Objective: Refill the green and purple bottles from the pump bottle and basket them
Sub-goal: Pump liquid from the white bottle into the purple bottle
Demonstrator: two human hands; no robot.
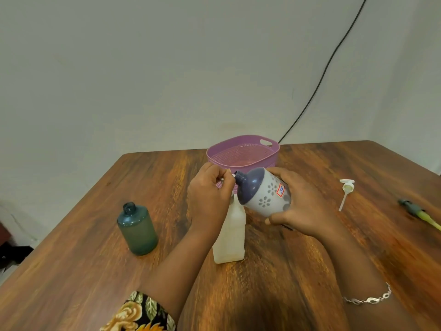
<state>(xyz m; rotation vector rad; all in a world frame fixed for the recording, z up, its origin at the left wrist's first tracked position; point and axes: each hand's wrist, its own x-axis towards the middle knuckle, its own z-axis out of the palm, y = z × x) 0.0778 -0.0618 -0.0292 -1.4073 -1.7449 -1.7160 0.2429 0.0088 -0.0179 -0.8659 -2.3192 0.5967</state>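
My right hand (301,206) grips the purple bottle (263,192), which has a dark purple shoulder and a pale flowered body. It is tilted with its open neck pointing left. My left hand (210,194) is closed just beside that neck, pinching a small white piece that is mostly hidden. Beneath both hands stands the translucent white pump bottle (230,237), its top hidden by my hands. The green bottle (137,229) stands upright and uncapped at the left. The purple basket (243,152) sits behind my hands with nothing visible inside.
The white pump head (346,191) with its tube lies on the wooden table (298,271) to the right. A dark cap with a yellow-green tube (420,212) lies near the right edge. A black cable (322,77) runs down the wall.
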